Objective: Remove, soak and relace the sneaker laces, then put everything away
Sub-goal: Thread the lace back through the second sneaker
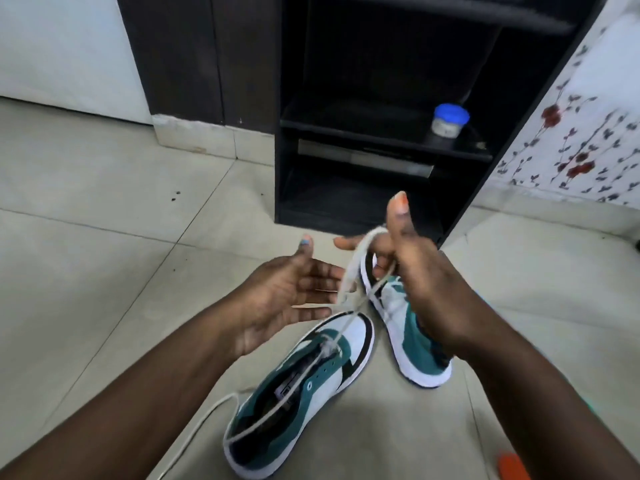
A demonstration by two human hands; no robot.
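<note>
My right hand [415, 271] is pinching the lace [349, 271], pulling it up from the near sneaker [304, 393]. Left hand [287, 296] is just spread loose beside it, holding nothing.

No words, numbers or brand names can be read anywhere. The green, white and black sneaker [304, 386] lying nearest has a small white tag [290, 389] inside on its tongue, with dark marks on it, but they are too small and blurry to make out. The little see-through jar with a blue lid [449, 121] on the dark shelf [363, 133] is blurry too, and no writing shows on it.
</note>
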